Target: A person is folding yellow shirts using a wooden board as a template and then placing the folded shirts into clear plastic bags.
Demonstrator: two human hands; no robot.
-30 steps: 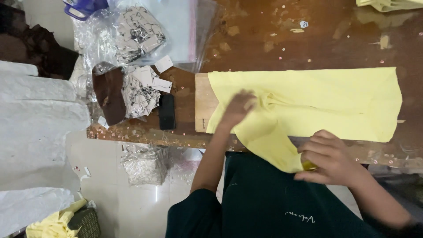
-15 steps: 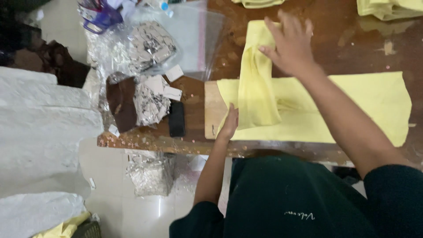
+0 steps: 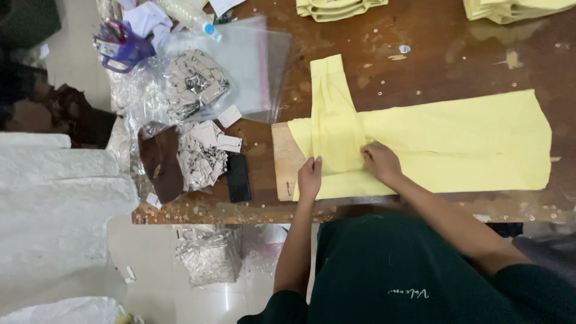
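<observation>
Yellow garment [image 3: 456, 150] spread flat along the near edge of the brown wooden counter [image 3: 432, 66], one sleeve [image 3: 331, 102] folded up across the body and pointing toward the far edge. Under its left end, a pale wooden board [image 3: 285, 162], partly covered by the cloth.

Left hand [image 3: 309, 177] flat on the garment's lower left part, fingers straight and together, pressing down, gripping nothing. Right hand [image 3: 380, 161] just beside it at the base of the folded sleeve, fingers curled onto the fabric (pinching a fold or merely pressing: cannot tell).

Left of the board, a black phone [image 3: 238, 177] lying flat near the counter's front edge. Beyond that, a heap of small paper tags [image 3: 201, 157] spilling out of crumpled clear plastic, next to a dark brown patch [image 3: 159, 162]. Farther back, clear plastic bags [image 3: 252, 66] lying flat, another bag of tags [image 3: 193, 81] partly on them, and a purple object [image 3: 120, 49] at the far left corner.

Along the far edge, two stacks of folded yellow garments: one [image 3: 339, 8] near the middle, one [image 3: 516, 8] toward the far right corner.

Below the counter's left end, a crumpled plastic bag [image 3: 210, 258] on the floor.
</observation>
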